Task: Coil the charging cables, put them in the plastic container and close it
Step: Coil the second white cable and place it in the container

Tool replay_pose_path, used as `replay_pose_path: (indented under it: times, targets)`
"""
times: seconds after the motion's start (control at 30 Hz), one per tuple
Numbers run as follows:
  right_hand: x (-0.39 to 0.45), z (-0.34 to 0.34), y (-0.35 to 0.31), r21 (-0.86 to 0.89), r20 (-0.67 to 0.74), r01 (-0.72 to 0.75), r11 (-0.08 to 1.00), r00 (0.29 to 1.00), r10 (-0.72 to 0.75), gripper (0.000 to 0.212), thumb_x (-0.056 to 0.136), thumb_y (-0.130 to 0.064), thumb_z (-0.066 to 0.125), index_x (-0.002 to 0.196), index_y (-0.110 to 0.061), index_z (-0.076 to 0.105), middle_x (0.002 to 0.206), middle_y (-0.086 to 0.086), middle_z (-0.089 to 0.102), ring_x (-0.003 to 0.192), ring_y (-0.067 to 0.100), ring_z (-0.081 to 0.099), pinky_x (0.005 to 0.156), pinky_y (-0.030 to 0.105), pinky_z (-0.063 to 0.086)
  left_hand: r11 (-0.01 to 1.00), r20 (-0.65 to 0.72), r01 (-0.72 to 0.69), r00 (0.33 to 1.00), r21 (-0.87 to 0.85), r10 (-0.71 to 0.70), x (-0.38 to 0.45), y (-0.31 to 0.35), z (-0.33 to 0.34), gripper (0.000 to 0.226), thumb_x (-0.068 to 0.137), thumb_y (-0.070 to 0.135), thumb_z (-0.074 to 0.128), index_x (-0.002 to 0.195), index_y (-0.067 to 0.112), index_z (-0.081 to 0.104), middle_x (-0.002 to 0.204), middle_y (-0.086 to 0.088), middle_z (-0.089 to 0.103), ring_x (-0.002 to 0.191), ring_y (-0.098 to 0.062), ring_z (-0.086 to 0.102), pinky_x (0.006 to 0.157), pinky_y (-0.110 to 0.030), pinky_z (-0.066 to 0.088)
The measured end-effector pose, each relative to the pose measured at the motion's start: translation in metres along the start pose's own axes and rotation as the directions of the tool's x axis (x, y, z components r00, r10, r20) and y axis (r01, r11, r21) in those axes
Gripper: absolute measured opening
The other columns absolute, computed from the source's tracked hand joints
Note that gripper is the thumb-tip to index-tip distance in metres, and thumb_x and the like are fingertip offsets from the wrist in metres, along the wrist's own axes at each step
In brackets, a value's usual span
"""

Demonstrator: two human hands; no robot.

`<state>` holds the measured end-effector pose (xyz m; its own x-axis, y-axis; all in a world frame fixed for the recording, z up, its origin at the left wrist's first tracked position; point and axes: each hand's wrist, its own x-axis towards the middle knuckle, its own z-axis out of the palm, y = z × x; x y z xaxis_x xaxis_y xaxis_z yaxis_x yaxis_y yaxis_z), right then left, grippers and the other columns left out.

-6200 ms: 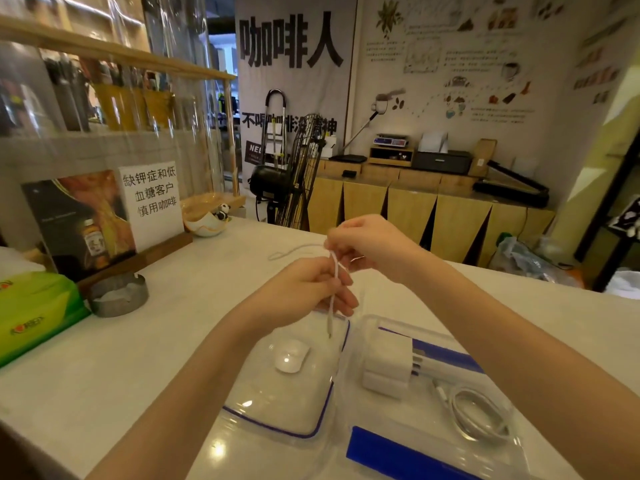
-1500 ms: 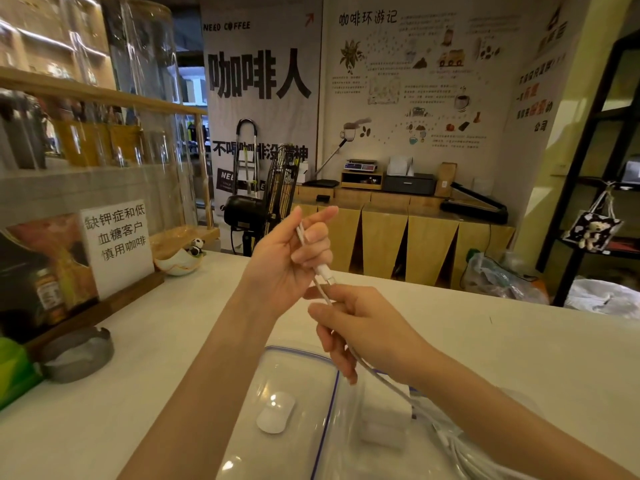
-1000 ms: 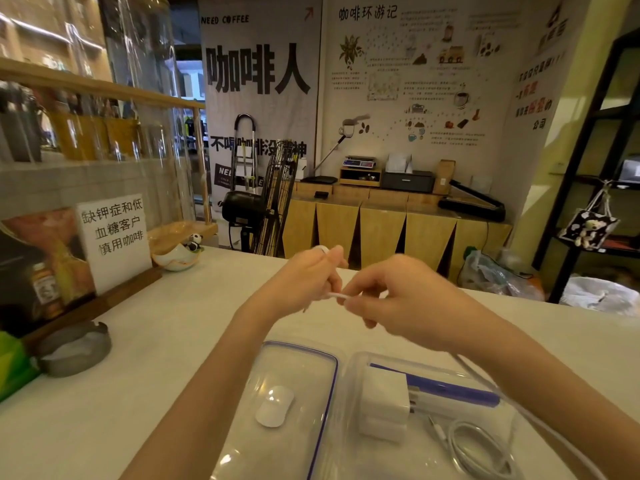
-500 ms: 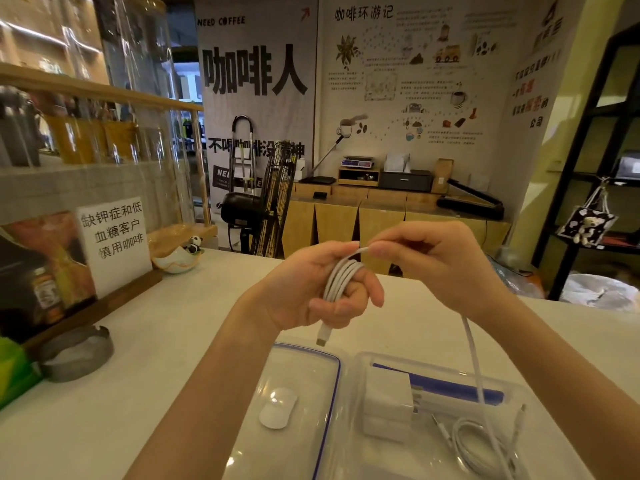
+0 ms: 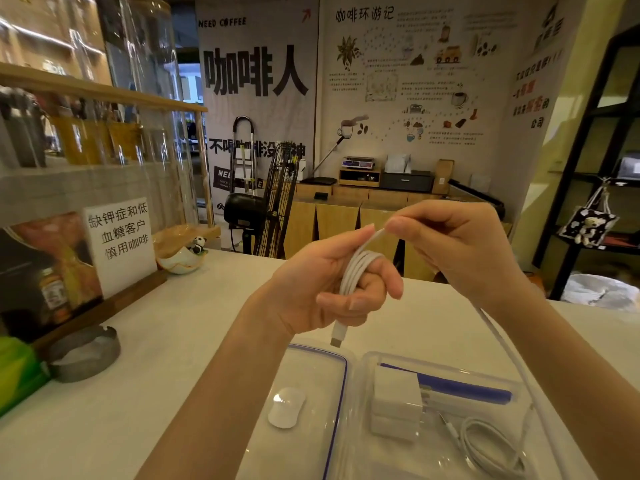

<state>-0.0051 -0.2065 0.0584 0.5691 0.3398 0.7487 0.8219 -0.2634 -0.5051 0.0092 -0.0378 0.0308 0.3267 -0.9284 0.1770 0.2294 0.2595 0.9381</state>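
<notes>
While my left hand (image 5: pixel 322 292) has a few loops of the white cable (image 5: pixel 356 271) wound round its fingers and my right hand (image 5: pixel 460 251) pinches the slack, one coiled cable (image 5: pixel 485 441) sits in the open plastic container (image 5: pixel 519 386) — lid (image 5: pixel 343 362) off, so finishing this coil and closing remain.

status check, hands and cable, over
Left hand wrapped in white cable loops, plug dangling. Right hand pinches the free run. Container open below, lid beside it. Nothing blocking.
</notes>
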Motion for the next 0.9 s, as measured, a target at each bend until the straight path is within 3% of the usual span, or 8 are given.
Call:
replay_pose_path:
  times: [0.1,0.2,0.4,0.57,0.67,0.73,0.8,0.9]
  targets:
    - [-0.006,0.012,0.004,0.238,-0.005,-0.188,0.953,0.981,0.195,0.017,0.074,-0.032,0.056,0.078,-0.021,0.068,0.048,-0.005,0.053,0.038,0.005,0.039,0.035,0.015,0.033,0.995,0.011,-0.074,0.997,-0.064,0.075,-0.001,0.004,0.004,0.053,0.093,0.035,0.020,0.082,-0.001,0.058,0.049,0.004,0.061,0.032,-0.006,0.027,0.034,-0.013,0.029]
    - [-0.015,0.026,0.011,0.469,0.133,-0.392,0.792,0.917,0.375,0.020,0.078,-0.032,0.054,0.084,-0.020,0.069,0.050,-0.004,0.046,0.037,0.007,0.034,0.032,0.017,0.028,0.979,-0.093,-0.183,0.980,-0.090,0.175,-0.004,0.007,0.004,0.043,0.091,0.028,0.029,0.080,-0.001,0.057,0.045,0.004,0.057,0.030,-0.005,0.027,0.033,-0.013,0.028]
    - [-0.036,0.049,0.010,0.573,0.398,-0.667,0.477,0.735,0.550,0.024,0.091,-0.026,0.046,0.109,-0.029,0.061,0.052,-0.001,0.045,0.034,0.007,0.031,0.029,0.014,0.027,0.929,-0.375,-0.369,0.858,0.023,0.350,-0.006,0.006,-0.002,0.040,0.090,0.030,0.034,0.079,0.003,0.061,0.041,0.007,0.050,0.027,0.001,0.038,0.031,-0.010,0.030]
    - [-0.050,0.057,-0.001,0.234,0.503,-0.758,0.609,0.630,0.591,0.024,0.095,-0.028,0.041,0.113,-0.032,0.056,0.055,-0.002,0.046,0.036,0.007,0.032,0.033,0.017,0.027,0.874,-0.511,-0.476,0.731,0.095,0.453,-0.002,0.004,-0.009,0.042,0.090,0.032,0.030,0.100,0.000,0.055,0.045,0.006,0.047,0.032,-0.001,0.035,0.035,-0.012,0.029]
    - [-0.054,0.057,-0.005,0.088,0.459,-0.719,0.689,0.644,0.612,0.028,0.095,-0.025,0.039,0.120,-0.031,0.050,0.055,-0.003,0.044,0.037,0.005,0.032,0.035,0.018,0.026,0.880,-0.575,-0.450,0.683,0.152,0.449,0.000,0.001,-0.015,0.042,0.094,0.031,0.028,0.106,0.001,0.054,0.047,0.005,0.049,0.034,-0.002,0.036,0.037,-0.013,0.031]
    - [-0.053,0.052,-0.008,0.011,0.432,-0.683,0.731,0.662,0.612,0.029,0.095,-0.022,0.039,0.122,-0.028,0.048,0.057,-0.003,0.044,0.035,0.002,0.033,0.035,0.016,0.028,0.880,-0.653,-0.325,0.590,0.347,0.475,0.003,-0.003,-0.019,0.041,0.096,0.030,0.026,0.106,0.002,0.055,0.048,0.005,0.051,0.036,-0.003,0.037,0.040,-0.014,0.035]
    - [-0.051,0.046,-0.011,-0.052,0.434,-0.656,0.753,0.665,0.609,0.030,0.095,-0.018,0.040,0.122,-0.025,0.048,0.062,-0.001,0.048,0.033,0.003,0.036,0.033,0.017,0.032,0.811,-0.669,-0.148,0.492,0.566,0.557,0.007,-0.009,-0.022,0.037,0.097,0.026,0.028,0.106,0.003,0.055,0.052,0.005,0.055,0.038,-0.004,0.042,0.045,-0.014,0.040]
    - [-0.046,0.037,-0.018,-0.110,0.494,-0.681,0.724,0.594,0.635,0.030,0.093,-0.016,0.045,0.122,-0.023,0.047,0.064,0.001,0.056,0.032,0.007,0.041,0.033,0.018,0.038,0.700,-0.657,0.048,0.393,0.713,0.643,0.014,-0.020,-0.026,0.031,0.097,0.021,0.029,0.108,0.004,0.053,0.062,0.000,0.059,0.043,-0.002,0.049,0.048,-0.016,0.042]
